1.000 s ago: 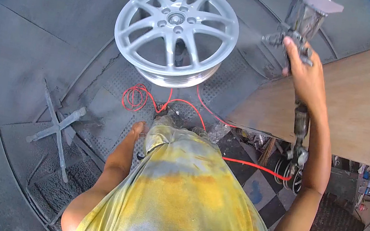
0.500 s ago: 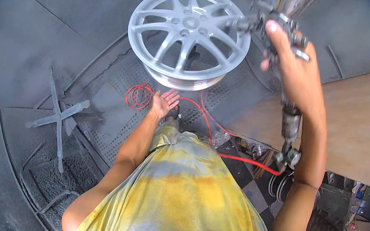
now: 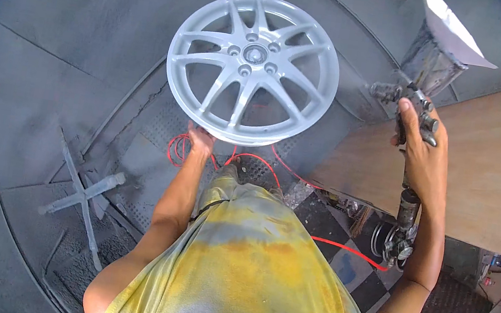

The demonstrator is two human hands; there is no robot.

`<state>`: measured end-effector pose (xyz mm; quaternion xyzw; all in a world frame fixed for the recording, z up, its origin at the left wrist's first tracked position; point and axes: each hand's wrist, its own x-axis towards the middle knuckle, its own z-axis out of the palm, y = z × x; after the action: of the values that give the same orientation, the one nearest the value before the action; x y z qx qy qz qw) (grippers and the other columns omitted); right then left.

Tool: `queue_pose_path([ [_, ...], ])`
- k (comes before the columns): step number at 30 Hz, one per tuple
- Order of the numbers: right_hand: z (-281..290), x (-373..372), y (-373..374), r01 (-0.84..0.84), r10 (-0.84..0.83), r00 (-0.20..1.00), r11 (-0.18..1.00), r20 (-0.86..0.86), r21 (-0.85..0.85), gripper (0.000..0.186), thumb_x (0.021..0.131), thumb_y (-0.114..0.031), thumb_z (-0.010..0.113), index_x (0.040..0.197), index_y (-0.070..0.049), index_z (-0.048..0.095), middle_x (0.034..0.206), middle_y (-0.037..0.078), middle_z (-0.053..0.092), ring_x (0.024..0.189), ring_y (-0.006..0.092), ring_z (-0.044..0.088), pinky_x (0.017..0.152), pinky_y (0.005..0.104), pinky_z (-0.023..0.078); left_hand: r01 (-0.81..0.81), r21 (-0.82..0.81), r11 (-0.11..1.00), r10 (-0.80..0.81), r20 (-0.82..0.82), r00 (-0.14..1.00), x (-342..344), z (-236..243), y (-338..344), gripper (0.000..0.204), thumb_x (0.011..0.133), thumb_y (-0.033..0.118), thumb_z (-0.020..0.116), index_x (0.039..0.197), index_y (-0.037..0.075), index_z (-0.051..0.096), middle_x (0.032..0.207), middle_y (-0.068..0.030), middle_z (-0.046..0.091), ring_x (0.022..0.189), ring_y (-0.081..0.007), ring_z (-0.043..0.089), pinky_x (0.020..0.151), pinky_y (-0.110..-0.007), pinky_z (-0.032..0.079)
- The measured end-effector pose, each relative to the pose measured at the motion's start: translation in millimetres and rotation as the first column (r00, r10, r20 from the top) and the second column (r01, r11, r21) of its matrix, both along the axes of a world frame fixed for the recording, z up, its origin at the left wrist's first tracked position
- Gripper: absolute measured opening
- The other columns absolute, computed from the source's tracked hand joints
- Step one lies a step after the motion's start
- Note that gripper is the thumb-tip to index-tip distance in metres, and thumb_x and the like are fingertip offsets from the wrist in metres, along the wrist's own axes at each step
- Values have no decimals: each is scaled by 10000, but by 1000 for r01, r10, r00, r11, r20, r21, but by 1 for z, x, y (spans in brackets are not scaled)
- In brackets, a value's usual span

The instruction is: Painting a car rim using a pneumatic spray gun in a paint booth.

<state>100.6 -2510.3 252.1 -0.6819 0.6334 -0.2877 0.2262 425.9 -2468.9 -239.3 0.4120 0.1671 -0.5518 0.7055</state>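
Note:
A light silver-grey alloy wheel (image 3: pixel 249 81) with split spokes faces up at the far middle, its lower barrel just showing beneath the near rim. My left hand (image 3: pixel 203 141) is at the wheel's near-left underside; the rim hides most of its fingers, so I cannot tell if they grip it. My right hand (image 3: pixel 428 157) is closed around the handle of a paint-stained spray gun (image 3: pixel 419 106), right of the wheel and apart from it. The gun's nozzle points left toward the wheel. White sheet material (image 3: pixel 454 28) sticks out of the cup on top.
A red air hose (image 3: pixel 346 250) runs from the gun's base and lies coiled on the floor beyond. A grey-coated cross-shaped stand (image 3: pixel 83 196) is at the left. Dusty grey walls (image 3: pixel 51 71) surround the wheel; a wooden panel (image 3: pixel 454 166) stands at the right.
My right hand and the spray gun have moved right, away from the wheel. My left hand, spread before, has shifted left to the rim's underside. The wheel's face sits lower in view.

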Motion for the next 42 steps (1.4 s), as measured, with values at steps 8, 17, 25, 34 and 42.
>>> queue_pose_path([
  [8,7,62,1,-115,81,954,988,288,100,307,1035,-299,654,1093,0,694,788,-26,560,691,78,539,628,252,444,179,-197,964,-149,159,976,102,-7,-83,527,1043,430,482,1426,76,555,1407,-78,581,1283,-256,548,1098,-445,446],
  [17,8,73,-2,-39,36,960,999,279,6,298,1034,-312,659,1029,-14,667,746,-30,546,674,54,504,599,225,394,287,-106,952,-256,236,937,136,-12,-110,459,1033,361,521,1370,59,597,1312,-69,620,1199,-227,575,1042,-406,466],
  [25,14,50,18,207,-218,971,972,96,108,288,1057,-319,617,996,-39,650,689,-45,521,642,52,480,577,230,368,309,-56,950,-284,266,921,156,-18,-120,399,1024,299,555,1321,44,633,1228,-60,654,1125,-202,598,992,-372,484],
  [34,17,92,11,14,-38,973,994,227,107,277,1045,-283,647,1032,-7,641,810,-25,571,701,70,543,648,225,471,318,-20,948,-293,337,895,168,-18,-123,333,1013,230,593,1265,27,675,1133,-51,693,1042,-174,625,936,-333,504],
  [42,-20,157,-66,-355,344,887,935,309,-22,365,1024,-368,659,982,-6,658,712,4,566,666,91,557,614,286,480,219,321,921,-376,594,711,85,-45,-28,247,1014,177,613,1151,-2,714,1023,-40,721,932,-144,635,845,-324,525],
])
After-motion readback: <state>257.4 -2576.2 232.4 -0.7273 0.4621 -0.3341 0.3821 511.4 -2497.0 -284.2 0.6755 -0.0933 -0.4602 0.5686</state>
